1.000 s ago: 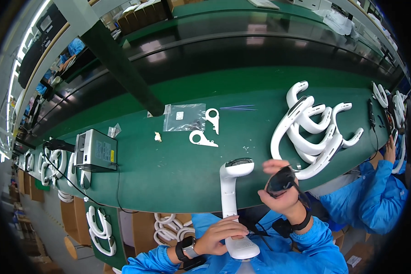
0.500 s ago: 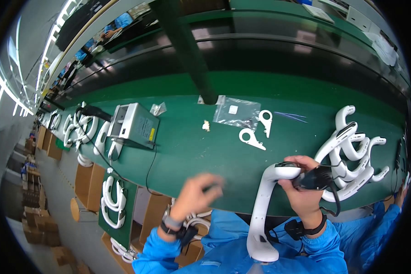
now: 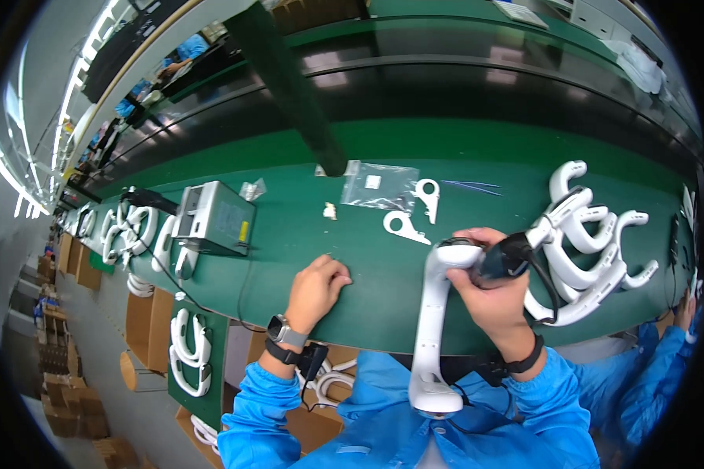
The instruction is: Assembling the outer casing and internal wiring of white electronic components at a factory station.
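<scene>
My right hand [image 3: 493, 301] is closed round a dark corded handheld tool [image 3: 502, 259]. Its thumb and fingertips meet the upper end of a white curved part [image 3: 430, 320], which stretches down over the table edge to my blue jacket. The tool hides where its tip meets the part. Resting on the green table [image 3: 368, 301], my left hand [image 3: 314, 291] has its fingers curled together; whatever they may hold is hidden. Two white ring-shaped pieces with tapered tails, the near one [image 3: 403, 227] and the far one [image 3: 428, 199], lie beyond my hands.
At right is a pile of white curved parts [image 3: 602, 289]. Further back are a clear plastic bag [image 3: 379, 187] and thin purple strips [image 3: 473, 187]. A grey metal box [image 3: 215, 219] with a cable stands at left. Another person's blue sleeve [image 3: 657, 383] shows at far right.
My left hand has come down onto the table and its fingers have curled in. The white part and the tool have shifted slightly up and left in view.
</scene>
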Motion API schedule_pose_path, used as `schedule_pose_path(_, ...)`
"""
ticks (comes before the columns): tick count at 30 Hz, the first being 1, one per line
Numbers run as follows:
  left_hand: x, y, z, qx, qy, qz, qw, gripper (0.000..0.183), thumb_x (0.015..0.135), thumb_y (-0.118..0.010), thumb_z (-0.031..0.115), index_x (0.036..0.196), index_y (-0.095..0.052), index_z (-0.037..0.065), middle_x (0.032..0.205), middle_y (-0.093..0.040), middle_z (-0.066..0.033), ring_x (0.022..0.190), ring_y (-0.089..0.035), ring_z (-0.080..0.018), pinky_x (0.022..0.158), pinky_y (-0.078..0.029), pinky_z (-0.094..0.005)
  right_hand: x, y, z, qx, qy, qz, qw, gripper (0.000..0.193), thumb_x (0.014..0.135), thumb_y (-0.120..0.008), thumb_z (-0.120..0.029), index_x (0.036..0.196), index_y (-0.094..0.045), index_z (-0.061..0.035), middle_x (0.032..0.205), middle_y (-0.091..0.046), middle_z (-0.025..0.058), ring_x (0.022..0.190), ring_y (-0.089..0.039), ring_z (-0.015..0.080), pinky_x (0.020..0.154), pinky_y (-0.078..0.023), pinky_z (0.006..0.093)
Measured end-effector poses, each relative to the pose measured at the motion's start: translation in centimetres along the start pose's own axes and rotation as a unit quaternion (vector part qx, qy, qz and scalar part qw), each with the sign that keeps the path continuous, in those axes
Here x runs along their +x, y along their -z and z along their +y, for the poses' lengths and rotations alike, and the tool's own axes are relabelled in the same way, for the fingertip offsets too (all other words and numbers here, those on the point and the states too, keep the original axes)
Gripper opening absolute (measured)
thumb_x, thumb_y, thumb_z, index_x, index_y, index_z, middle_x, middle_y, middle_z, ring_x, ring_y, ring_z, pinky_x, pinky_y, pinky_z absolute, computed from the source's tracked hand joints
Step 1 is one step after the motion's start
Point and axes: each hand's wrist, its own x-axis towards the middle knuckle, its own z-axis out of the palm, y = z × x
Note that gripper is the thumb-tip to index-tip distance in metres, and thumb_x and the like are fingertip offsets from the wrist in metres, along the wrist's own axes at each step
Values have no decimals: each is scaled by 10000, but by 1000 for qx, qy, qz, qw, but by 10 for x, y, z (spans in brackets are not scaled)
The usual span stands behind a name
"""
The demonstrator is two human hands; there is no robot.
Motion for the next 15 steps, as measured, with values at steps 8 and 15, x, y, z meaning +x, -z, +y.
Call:
schedule_pose_path(8,-22,-45,115,-304,10,114,946,87,798,-746,4,885,-744,2,811,-730,-100,720,-702,-181,660,-556,-276,-3,-13,2,132,-21,71,989,465,774,-771,46,1189,-562,28,1143,-662,164,1068,-648,212,937,-526,335)
schedule_pose_path(15,-24,-92,144,-439,44,-37,897,291,831,-690,-56,1117,-704,-11,924,-728,-124,821,-722,-175,767,-597,-286,-36,18,23,183,33,145,972,627,796,-786,-182,1305,-473,7,1203,-487,155,832,-533,151,759,-477,301)
